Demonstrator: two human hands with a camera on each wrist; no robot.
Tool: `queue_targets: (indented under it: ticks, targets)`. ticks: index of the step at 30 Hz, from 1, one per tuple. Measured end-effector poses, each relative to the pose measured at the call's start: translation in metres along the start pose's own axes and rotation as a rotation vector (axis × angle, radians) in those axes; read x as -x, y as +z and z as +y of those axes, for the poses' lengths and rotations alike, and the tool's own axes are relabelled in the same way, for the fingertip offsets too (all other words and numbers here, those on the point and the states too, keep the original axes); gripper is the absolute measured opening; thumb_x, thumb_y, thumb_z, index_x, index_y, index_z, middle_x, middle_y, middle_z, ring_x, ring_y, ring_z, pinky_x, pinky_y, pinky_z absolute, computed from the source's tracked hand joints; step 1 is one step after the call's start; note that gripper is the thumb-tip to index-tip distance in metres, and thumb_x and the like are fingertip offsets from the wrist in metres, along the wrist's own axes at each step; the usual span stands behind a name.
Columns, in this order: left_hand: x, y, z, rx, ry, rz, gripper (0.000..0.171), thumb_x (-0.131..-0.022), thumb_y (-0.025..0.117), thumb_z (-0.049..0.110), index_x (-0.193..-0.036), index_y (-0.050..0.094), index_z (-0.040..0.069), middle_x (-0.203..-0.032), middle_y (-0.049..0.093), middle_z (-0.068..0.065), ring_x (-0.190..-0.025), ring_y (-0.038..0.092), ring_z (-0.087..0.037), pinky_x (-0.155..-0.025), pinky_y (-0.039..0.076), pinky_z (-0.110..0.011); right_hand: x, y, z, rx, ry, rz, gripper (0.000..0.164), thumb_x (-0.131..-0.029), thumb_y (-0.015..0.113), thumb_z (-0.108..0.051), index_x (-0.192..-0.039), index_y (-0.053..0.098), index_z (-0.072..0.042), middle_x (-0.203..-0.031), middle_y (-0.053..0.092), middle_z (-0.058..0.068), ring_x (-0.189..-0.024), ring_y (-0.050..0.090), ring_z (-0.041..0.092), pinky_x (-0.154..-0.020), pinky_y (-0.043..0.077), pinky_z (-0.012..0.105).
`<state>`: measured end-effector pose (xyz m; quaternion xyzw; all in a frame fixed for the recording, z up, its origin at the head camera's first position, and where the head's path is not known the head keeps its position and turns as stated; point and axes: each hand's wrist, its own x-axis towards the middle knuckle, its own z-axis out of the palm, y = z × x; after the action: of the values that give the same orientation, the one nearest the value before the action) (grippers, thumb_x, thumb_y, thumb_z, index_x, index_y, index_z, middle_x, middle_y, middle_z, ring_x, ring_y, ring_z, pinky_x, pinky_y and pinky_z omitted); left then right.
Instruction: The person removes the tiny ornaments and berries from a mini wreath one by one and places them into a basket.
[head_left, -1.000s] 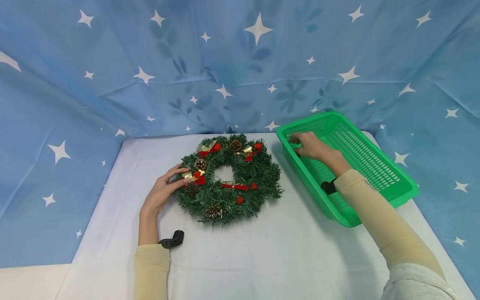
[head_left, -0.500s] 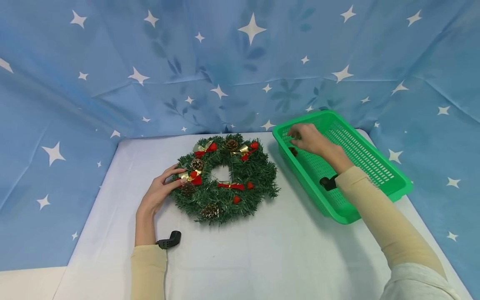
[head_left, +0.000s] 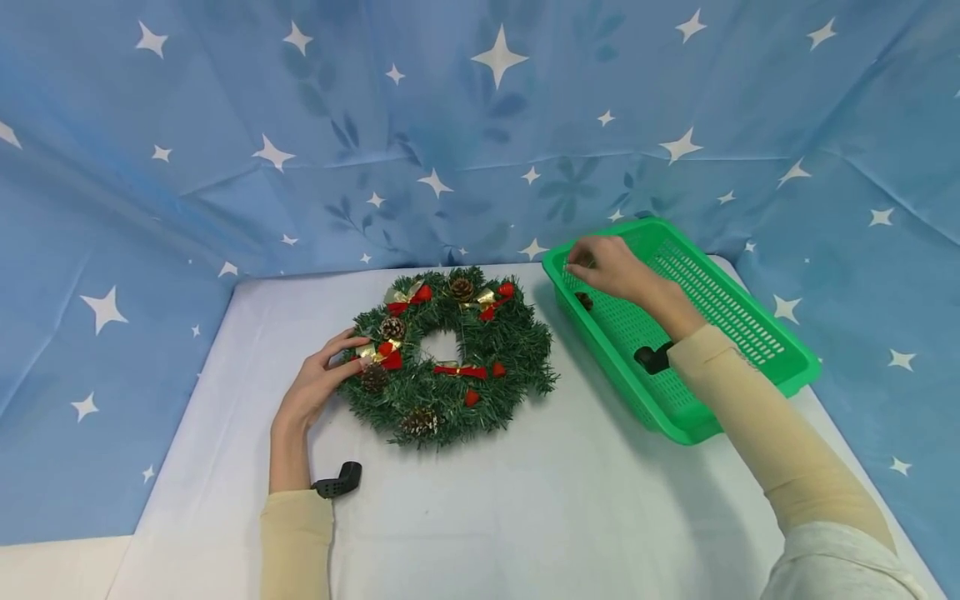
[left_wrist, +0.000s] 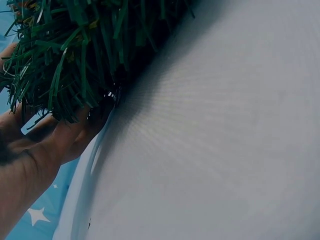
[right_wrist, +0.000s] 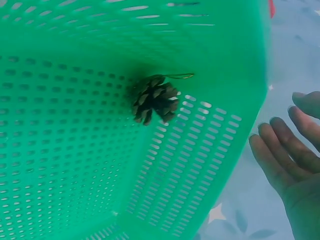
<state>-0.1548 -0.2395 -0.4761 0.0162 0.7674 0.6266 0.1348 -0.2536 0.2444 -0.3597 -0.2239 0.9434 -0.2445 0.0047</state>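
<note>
A green wreath [head_left: 517, 342] with red-and-gold bows, red berries and pine cones lies on the white cloth. My left hand [head_left: 311, 387] grips its left side, thumb on top beside a bow; in the left wrist view the fingers [left_wrist: 65, 135] reach under the needles. On the right my right hand [head_left: 615, 267] hovers over the far left end of a green plastic basket [head_left: 652, 400], fingers loosely bent and holding nothing. Below it, inside the basket, rests a brown pine cone [right_wrist: 156, 101] with a thin gold loop.
White cloth [head_left: 465, 517] covers the table, and a blue curtain [head_left: 360, 125] with white stars hangs behind and at both sides. The basket's slotted walls stand up around the pine cone, close to the wreath's right side.
My right hand has let go of the pine cone and risen from it, leaving it in the basket. The left hand keeps its grip on the wreath; the head view has shifted slightly.
</note>
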Motion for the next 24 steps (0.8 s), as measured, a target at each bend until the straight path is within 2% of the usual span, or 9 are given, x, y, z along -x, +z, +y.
queue_targets:
  ticks: [13,24]
  targets:
    - [-0.001,0.0,-0.001,0.007,0.002,0.004,0.055,-0.101,0.07,0.03,-0.147,0.055,0.005,-0.173,0.016,-0.001,-0.155,0.011,-0.052,-0.121,0.022,-0.068,-0.011,0.002,-0.02,-0.036,-0.033,-0.002,0.017,-0.098,0.069,-0.008,-0.11,0.069,0.005,-0.103,0.072,0.021,-0.095,0.07,0.034,-0.085,0.058,0.049]
    - [0.0,0.0,-0.001,-0.007,-0.004,0.001,0.057,-0.1,0.07,0.031,-0.148,0.054,0.005,-0.173,0.015,0.0,-0.156,0.009,-0.052,-0.121,0.022,-0.069,-0.018,0.009,-0.028,-0.061,-0.043,-0.017,0.019,-0.098,0.07,-0.009,-0.112,0.069,0.004,-0.105,0.073,0.019,-0.098,0.07,0.033,-0.086,0.058,0.048]
